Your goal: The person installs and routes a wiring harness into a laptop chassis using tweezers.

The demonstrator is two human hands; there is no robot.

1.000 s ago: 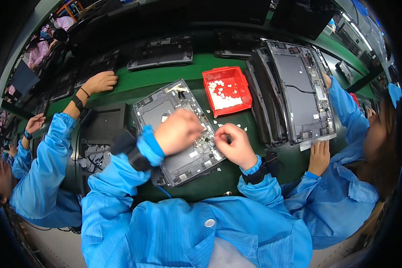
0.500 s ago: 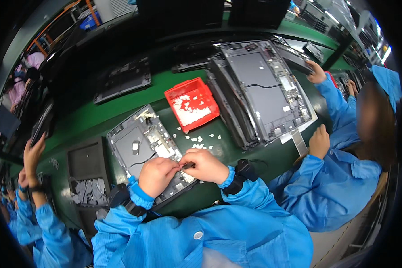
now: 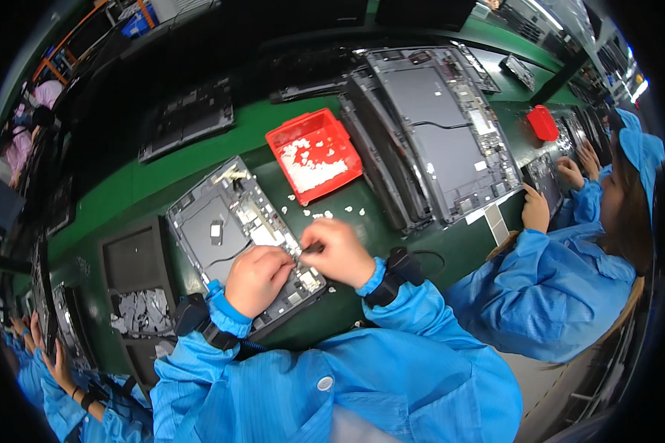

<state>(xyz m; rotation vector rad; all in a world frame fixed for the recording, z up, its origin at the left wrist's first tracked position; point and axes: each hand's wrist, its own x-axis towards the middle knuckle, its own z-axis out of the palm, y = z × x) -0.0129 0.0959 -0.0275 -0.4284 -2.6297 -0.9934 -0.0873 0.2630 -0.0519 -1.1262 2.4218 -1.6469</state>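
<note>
In front of me an opened grey device chassis [image 3: 199,210], like a laptop base, lies tilted on the green bench, its circuit board and a black cable exposed. My left hand [image 3: 258,279] rests over the board with its fingertips pressed together; anything between them is hidden. Close by on the right, my right hand [image 3: 338,255] is closed round a short black tool [image 3: 314,249], whose kind I cannot make out. The fingertips of both hands almost meet at the board's right edge. Beyond them stands a red bin [image 3: 355,159] with small white pieces inside.
Loose white pieces [image 3: 318,215] lie between bin and chassis. Stacked chassis [image 3: 428,96] stand at the right. A black tray [image 3: 134,258] at the left holds grey scraps [image 3: 142,313]. Co-workers in blue sit on both sides; one hand [image 3: 536,209] is near the stack.
My right hand has lifted slightly off the left fingertips, with the black tool still in it. The right co-worker's hand has left the panel behind the stack; the left co-worker has lowered a dark panel.
</note>
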